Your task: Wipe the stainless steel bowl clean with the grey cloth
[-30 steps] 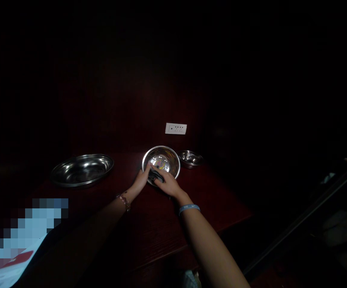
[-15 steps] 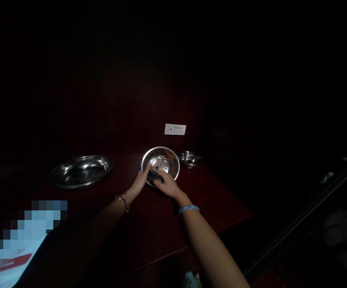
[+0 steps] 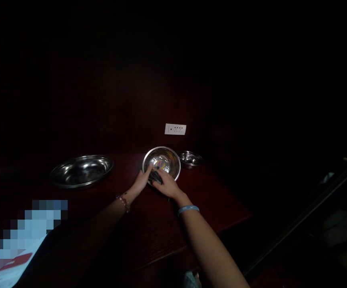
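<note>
A shiny stainless steel bowl [image 3: 173,160] is tilted up on the dark red table, its inside facing me. A round yellow and pink label [image 3: 160,164] shows on its bottom. My left hand [image 3: 142,181] is closed on the near left of its rim. From the near right, my right hand [image 3: 168,185] also grips the rim, with its thumb and fingers close to the left hand. Between the hands is a dark, ridged patch [image 3: 155,178]; whether it is a reflection or a separate object, I cannot tell. The undersides of both hands are hidden.
A wide steel basin [image 3: 82,172] rests on the table [image 3: 152,224] to the left. Just right of the held bowl sits a smaller steel bowl [image 3: 190,159]. A white socket plate [image 3: 175,129] is on the back wall. The surroundings are very dark.
The bowl has shifted very slightly to the right, with both hands still on it. The other vessels have stayed in place.
</note>
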The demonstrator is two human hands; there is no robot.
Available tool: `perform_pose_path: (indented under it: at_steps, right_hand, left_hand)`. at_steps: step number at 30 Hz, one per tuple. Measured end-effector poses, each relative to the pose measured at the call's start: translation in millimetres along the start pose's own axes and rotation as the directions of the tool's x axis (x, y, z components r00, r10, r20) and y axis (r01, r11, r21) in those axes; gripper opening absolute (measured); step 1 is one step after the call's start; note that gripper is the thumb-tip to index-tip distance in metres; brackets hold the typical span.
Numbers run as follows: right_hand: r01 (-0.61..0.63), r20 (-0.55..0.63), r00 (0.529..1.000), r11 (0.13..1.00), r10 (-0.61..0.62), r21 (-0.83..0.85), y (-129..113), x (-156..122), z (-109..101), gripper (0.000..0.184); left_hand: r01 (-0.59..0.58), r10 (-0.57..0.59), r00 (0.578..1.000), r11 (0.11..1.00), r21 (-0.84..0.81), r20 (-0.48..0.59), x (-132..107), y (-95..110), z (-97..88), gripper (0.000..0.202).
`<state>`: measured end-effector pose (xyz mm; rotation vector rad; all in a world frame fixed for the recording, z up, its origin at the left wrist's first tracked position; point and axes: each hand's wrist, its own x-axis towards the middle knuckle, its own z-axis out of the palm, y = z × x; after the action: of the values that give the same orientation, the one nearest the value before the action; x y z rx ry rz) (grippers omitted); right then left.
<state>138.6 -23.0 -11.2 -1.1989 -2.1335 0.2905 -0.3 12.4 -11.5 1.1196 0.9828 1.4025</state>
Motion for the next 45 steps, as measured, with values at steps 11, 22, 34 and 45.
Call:
perform_pose_path:
  at_steps: [11, 22, 34, 45]
  right_hand:
    - [0.023, 0.037, 0.999, 1.0, -0.023, 0.0, -2, 0, -3, 0.075]
    - [0.024, 0.037, 0.999, 1.0, -0.024, -0.013, -2, -1, -2, 0.075]
    - [0.047, 0.015, 0.999, 0.999, -0.047, 0.027, 1, 0, -1, 0.074]
    - [-0.042, 0.006, 0.999, 0.997, 0.041, 0.062, -8, -4, -7, 0.069]
  left_hand:
    - [-0.022, 0.022, 1.0, 0.999, 0.027, 0.0, -2, 2, 1.1, 0.04]
    - [-0.029, 0.029, 1.0, 0.999, 0.017, -0.004, 3, -5, -0.6, 0.043]
    - [-0.02, 0.021, 0.999, 0.999, 0.031, -0.027, 6, -9, -2.0, 0.038]
    - [-0.048, 0.049, 0.999, 0.998, 0.038, -0.02, 6, -8, -0.8, 0.036]
